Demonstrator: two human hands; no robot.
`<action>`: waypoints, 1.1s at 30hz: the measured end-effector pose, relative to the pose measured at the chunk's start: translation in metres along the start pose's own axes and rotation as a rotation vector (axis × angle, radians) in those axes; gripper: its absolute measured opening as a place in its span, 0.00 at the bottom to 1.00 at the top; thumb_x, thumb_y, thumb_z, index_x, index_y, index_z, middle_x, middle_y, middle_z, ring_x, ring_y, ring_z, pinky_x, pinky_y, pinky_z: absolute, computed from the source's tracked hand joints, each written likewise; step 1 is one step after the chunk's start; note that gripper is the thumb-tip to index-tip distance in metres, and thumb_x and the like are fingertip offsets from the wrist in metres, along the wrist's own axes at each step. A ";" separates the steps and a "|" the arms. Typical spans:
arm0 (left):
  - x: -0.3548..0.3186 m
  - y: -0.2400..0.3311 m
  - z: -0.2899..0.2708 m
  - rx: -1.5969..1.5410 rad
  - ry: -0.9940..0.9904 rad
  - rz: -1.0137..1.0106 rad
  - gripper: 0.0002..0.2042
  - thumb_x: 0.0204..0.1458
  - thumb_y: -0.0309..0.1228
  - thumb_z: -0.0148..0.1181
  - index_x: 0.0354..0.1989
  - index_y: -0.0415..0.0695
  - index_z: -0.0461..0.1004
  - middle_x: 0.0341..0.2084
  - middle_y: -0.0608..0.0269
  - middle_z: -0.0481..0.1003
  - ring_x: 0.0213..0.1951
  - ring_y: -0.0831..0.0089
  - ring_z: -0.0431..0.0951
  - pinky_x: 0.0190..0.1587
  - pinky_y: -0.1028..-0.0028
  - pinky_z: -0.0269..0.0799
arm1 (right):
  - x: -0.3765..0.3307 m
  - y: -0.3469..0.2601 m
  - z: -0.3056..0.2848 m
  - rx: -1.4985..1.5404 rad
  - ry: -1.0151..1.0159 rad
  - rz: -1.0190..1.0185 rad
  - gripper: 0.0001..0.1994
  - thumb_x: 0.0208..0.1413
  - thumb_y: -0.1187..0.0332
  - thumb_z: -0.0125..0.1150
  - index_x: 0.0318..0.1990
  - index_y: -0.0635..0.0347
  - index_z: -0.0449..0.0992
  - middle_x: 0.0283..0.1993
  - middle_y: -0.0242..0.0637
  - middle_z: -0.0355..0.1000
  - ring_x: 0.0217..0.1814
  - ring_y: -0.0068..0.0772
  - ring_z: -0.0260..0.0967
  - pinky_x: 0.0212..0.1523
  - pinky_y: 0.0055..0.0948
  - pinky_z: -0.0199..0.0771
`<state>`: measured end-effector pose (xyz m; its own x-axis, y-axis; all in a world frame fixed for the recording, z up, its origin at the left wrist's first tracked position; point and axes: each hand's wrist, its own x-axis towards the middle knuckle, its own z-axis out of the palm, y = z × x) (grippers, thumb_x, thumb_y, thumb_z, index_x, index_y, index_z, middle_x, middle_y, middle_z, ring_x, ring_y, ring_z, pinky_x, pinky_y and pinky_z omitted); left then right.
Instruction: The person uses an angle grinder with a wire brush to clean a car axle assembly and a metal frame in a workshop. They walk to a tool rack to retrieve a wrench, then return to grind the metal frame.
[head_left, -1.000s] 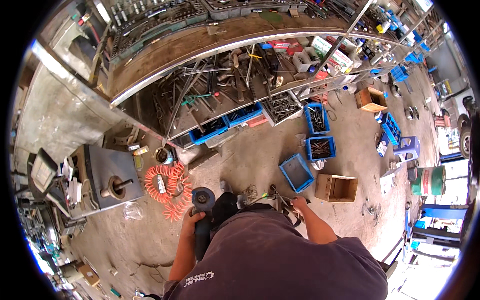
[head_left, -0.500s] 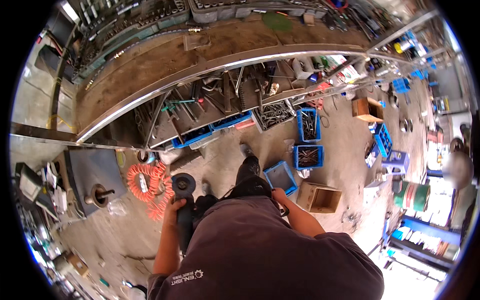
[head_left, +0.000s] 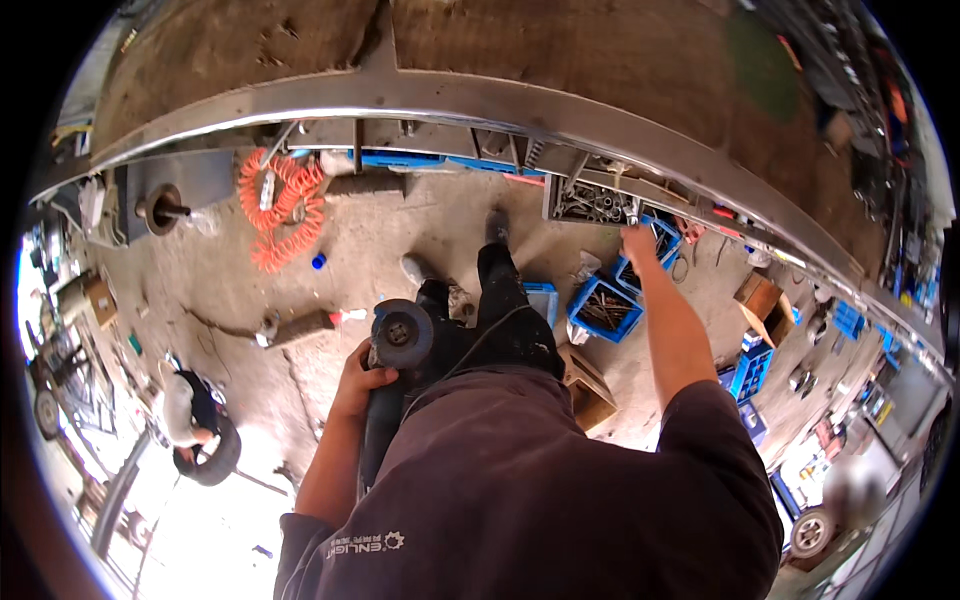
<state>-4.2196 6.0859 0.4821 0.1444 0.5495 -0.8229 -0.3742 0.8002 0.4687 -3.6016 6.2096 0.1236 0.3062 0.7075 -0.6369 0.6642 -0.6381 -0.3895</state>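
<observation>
Left hand [head_left: 358, 378]: at centre-left of the frame, fingers closed around the body of an angle grinder [head_left: 390, 390].
Grinder: held close to the torso, its round disc [head_left: 402, 336] facing up toward the camera, just above the hand; a dark cable [head_left: 490, 335] runs from it to the right across the legs.
Right hand [head_left: 638, 243]: at upper right of centre, arm stretched out, reaching up to a grey tray [head_left: 590, 203] of metal parts under the counter; it touches the tray's right end, but whether the fingers are curled or spread I cannot tell.
Counter [head_left: 500, 95]: a long brown top with a pale metal edge, bending across the upper frame.
Crates [head_left: 605, 310]: blue, on the floor below the right arm, holding dark metal pieces; more blue crates lie toward the right edge.
Box [head_left: 590, 388]: brown cardboard, on the floor just beside the right elbow.
Hose [head_left: 280, 210]: an orange coil on the floor at upper left, near a grey machine [head_left: 165, 195].
Floor [head_left: 420, 225]: dusty concrete, with the person's dark trousers and shoes at the centre.
Other person [head_left: 190, 420]: at lower left, crouched beside a tyre [head_left: 222, 455], well apart from the grinder.
</observation>
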 end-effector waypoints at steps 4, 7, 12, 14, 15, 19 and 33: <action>-0.009 -0.033 -0.002 -0.048 0.102 -0.054 0.39 0.34 0.28 0.75 0.62 0.32 0.73 0.49 0.54 0.82 0.50 0.63 0.84 0.59 0.65 0.78 | 0.129 -0.031 -0.015 0.013 0.380 -0.377 0.22 0.61 0.60 0.62 0.60 0.62 0.76 0.52 0.55 0.80 0.50 0.57 0.78 0.54 0.48 0.74; -0.020 -0.058 -0.004 -0.038 0.223 -0.118 0.39 0.33 0.27 0.75 0.62 0.32 0.73 0.49 0.55 0.81 0.51 0.64 0.83 0.60 0.65 0.76 | 0.196 -0.058 -0.017 -0.329 0.337 -0.207 0.24 0.61 0.51 0.62 0.54 0.62 0.81 0.55 0.57 0.80 0.58 0.61 0.76 0.59 0.53 0.72; -0.037 -0.088 -0.012 -0.063 0.308 -0.107 0.40 0.34 0.27 0.77 0.63 0.31 0.72 0.50 0.56 0.81 0.52 0.66 0.81 0.61 0.67 0.73 | 0.214 -0.100 -0.002 0.011 0.264 0.052 0.25 0.53 0.56 0.78 0.45 0.74 0.84 0.47 0.52 0.84 0.48 0.45 0.80 0.47 0.45 0.75; -0.039 -0.094 -0.015 -0.080 0.308 -0.073 0.41 0.34 0.28 0.78 0.63 0.31 0.72 0.50 0.56 0.80 0.52 0.66 0.80 0.61 0.67 0.72 | 0.210 -0.112 -0.003 0.247 0.147 0.150 0.21 0.52 0.58 0.80 0.41 0.70 0.84 0.40 0.40 0.81 0.36 0.34 0.75 0.38 0.37 0.75; -0.040 -0.096 -0.015 -0.082 0.312 -0.041 0.41 0.34 0.28 0.78 0.64 0.31 0.72 0.50 0.56 0.80 0.52 0.66 0.80 0.61 0.67 0.72 | 0.211 -0.117 -0.008 0.166 0.097 0.233 0.31 0.51 0.54 0.80 0.48 0.80 0.81 0.53 0.52 0.82 0.54 0.47 0.79 0.49 0.47 0.76; -0.042 -0.097 -0.012 -0.102 0.309 0.006 0.42 0.34 0.28 0.79 0.64 0.31 0.71 0.52 0.56 0.80 0.54 0.66 0.79 0.63 0.68 0.70 | 0.212 -0.108 -0.037 0.451 -0.028 0.370 0.15 0.51 0.75 0.71 0.47 0.63 0.79 0.50 0.43 0.76 0.45 0.38 0.78 0.41 0.42 0.83; -0.033 -0.080 -0.018 -0.134 0.183 0.030 0.41 0.37 0.29 0.78 0.64 0.31 0.70 0.51 0.55 0.80 0.52 0.66 0.80 0.60 0.67 0.73 | 0.173 -0.146 -0.227 0.001 0.083 0.496 0.11 0.53 0.64 0.66 0.43 0.53 0.80 0.44 0.38 0.73 0.40 0.39 0.72 0.62 0.68 0.65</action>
<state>-4.2110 5.9996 0.4665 -0.0330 0.5099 -0.8596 -0.4963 0.7382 0.4570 -3.4907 6.4939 0.2216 0.6380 0.3411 -0.6904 0.4244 -0.9038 -0.0543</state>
